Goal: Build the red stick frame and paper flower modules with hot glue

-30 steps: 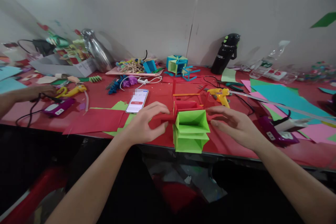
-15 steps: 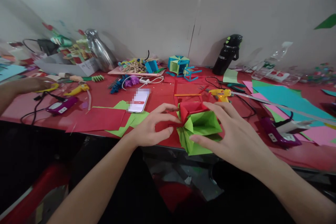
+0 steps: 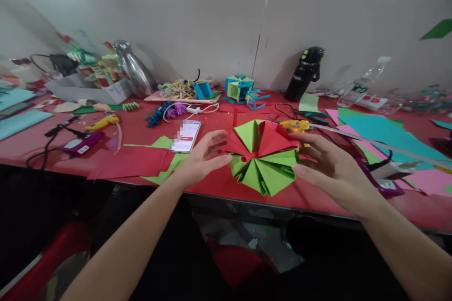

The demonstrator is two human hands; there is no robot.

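Observation:
A folded paper craft (image 3: 263, 169) with red and green pleated sections is fanned out in a round shape near the table's front edge. Small red pieces show at its centre. To its left is my left hand (image 3: 203, 157), fingers apart, with the thumb tip close to the craft's rim. On the opposite side, my right hand (image 3: 328, 169) is curved with spread fingers, its thumb at the green edge; whether it touches the paper I cannot tell. Neither hand grips anything. Behind the craft, a yellow glue gun (image 3: 295, 126) lies partly hidden by it.
Left of my hands are a phone (image 3: 187, 136) and red paper sheets (image 3: 132, 162). Another yellow glue gun (image 3: 102, 122) lies farther left. At the back stand a blue-green paper box (image 3: 240, 88), a black bottle (image 3: 304, 74) and a steel jug (image 3: 134, 70). Coloured paper (image 3: 374, 127) covers the right.
The paper craft has gone from an upright, bunched form to a flat, round fan. My hands have moved apart to its sides. Another person's hand at the far left has left the view.

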